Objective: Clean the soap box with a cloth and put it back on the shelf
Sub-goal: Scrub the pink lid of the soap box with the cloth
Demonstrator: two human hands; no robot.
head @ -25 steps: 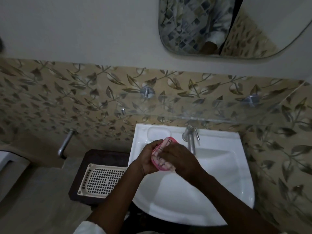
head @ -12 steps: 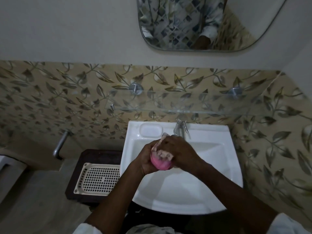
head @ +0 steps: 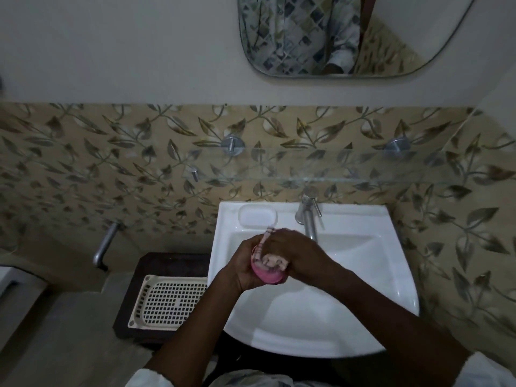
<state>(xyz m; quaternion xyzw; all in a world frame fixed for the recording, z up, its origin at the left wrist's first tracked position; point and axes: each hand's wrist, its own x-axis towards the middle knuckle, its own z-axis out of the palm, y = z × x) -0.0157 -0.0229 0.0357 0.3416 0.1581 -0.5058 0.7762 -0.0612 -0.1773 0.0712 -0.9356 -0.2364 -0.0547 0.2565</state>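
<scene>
Over the white sink (head: 363, 275) both hands meet around a pink soap box (head: 269, 275). My left hand (head: 244, 268) grips the box from the left side. My right hand (head: 293, 251) presses a pale checked cloth (head: 272, 259) against the box's top and far edge, with a strip of cloth sticking up between the hands. Most of the box is hidden by the fingers; only its rounded near end shows. The glass shelf (head: 349, 169) runs along the tiled wall above the tap, with nothing on it.
A chrome tap (head: 307, 219) stands just behind my right hand. A moulded soap recess (head: 257, 216) lies at the sink's back left. A cream perforated tray (head: 170, 301) rests on a dark stool left of the sink. A mirror (head: 349, 34) hangs above.
The hands stay clasped on the box over the sink. The cloth has shifted across the box, and more of the pink near end shows now. The camera view has swung slightly right.
</scene>
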